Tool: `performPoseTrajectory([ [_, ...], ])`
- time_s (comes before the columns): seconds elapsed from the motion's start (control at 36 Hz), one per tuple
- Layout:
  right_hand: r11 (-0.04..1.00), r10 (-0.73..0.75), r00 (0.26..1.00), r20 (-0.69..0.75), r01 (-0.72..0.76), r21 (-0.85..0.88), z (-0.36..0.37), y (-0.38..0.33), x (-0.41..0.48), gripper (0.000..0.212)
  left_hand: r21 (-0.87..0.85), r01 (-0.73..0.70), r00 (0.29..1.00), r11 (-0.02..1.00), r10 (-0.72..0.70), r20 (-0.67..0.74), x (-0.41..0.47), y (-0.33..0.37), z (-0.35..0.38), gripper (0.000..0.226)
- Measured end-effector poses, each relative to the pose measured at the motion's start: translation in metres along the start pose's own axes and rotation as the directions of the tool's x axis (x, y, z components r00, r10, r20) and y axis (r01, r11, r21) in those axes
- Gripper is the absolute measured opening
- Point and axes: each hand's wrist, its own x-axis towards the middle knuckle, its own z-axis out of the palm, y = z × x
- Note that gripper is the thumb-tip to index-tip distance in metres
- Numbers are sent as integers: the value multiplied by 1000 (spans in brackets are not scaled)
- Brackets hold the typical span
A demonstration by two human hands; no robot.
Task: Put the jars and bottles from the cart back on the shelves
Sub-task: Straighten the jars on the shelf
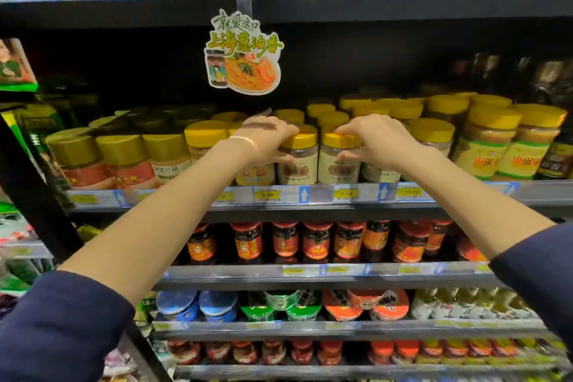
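The left hand (266,139) grips the left jar (299,166), a clear plastic jar with a yellow screw lid. Its fingers are curled over the lid's rim and its thumb presses the body below. The right hand (381,141) holds the right jar (336,169), a matching jar, the same way, fingertips on the lid and thumb on the side.

Both jars stand upright, long axis vertical, lids up, with their pale labels facing out towards the camera. They stand side by side between the two hands at the front edge of the shelf (310,195); whether they touch cannot be told.

Behind the grips are more yellow-lidded jars in rows. Outward of the left hand stand gold-lidded jars (167,155), and outward of the right hand larger jars with green and yellow labels (493,146). Above the hands hangs a cardboard noodle sign (243,53). Below them, one shelf down, stand red-lidded sauce jars (316,240). A thin bracelet (245,139) circles the left wrist.
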Motion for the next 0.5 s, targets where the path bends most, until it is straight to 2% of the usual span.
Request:
performPoseTrajectory([
  [0.39, 997, 28, 999, 44, -31, 76, 3, 8, 5, 58, 115, 23, 1000, 993, -22, -9, 3, 18, -9, 43],
  [0.5, 996, 19, 999, 34, -22, 88, 4, 11, 7, 57, 107, 51, 999, 993, -52, 14, 6, 21, -9, 50],
])
